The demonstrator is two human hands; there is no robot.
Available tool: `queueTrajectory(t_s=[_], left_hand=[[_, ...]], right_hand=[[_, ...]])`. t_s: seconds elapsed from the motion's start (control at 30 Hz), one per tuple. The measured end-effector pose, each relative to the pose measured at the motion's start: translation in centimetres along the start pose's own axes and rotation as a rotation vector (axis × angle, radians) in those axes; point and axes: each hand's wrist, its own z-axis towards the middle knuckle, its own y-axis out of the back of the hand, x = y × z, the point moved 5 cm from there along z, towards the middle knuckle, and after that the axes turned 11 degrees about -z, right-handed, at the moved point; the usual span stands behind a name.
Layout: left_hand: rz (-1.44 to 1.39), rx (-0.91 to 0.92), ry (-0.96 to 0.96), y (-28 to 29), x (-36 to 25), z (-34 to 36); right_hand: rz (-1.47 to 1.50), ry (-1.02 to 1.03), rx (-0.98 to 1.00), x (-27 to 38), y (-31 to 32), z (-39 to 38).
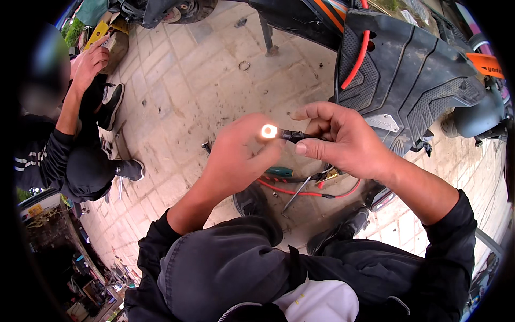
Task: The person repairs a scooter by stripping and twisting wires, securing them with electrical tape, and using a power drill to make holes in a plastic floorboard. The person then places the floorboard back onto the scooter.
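Note:
In front of me my right hand [351, 142] pinches a short black-wrapped cable end [294, 136] between thumb and fingers. At the cable's tip a ring-shaped terminal [269, 131] shines very bright, almost white. My left hand [238, 153] is beside the terminal, its fingers smeared by motion, so I cannot see whether they grip it. Below my hands, on the paving, lie a red cable [300, 192] with black-wrapped parts, a green handle [279, 172] and a thin bent metal rod [296, 197].
A scooter's black footboard [413, 70] stands at the upper right, a red cable [358, 61] running over it. On the left another person crouches, one hand [91, 64] near a yellow object [96, 35]. A wheel [185, 12] is at the far edge. Stone paving [198, 75] spreads between.

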Motion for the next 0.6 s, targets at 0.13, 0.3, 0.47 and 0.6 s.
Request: queueTrajectory(t_s=[0.13, 0.3, 0.47, 0.6], left_hand=[[0.004, -0.074, -0.086, -0.5, -0.5, -0.3], [0.223, -0.072, -0.423, -0.6, -1.6, 0.0], [0.349, -0.213, -0.585, 0.8, -0.7, 0.1], [0.017, -0.677, -0.277, 6.4, 4.1, 0.4]], right_hand=[[-0.452, 0.221, -0.01, 1.7, 0.3, -0.2], [-0.69, 0.482, -0.203, 3.0, 0.2, -0.9], [-0.422, 0.179, 0.028, 3.2, 0.1, -0.5], [-0.211, -0.043, 0.194, 0.7, -0.5, -1.0]])
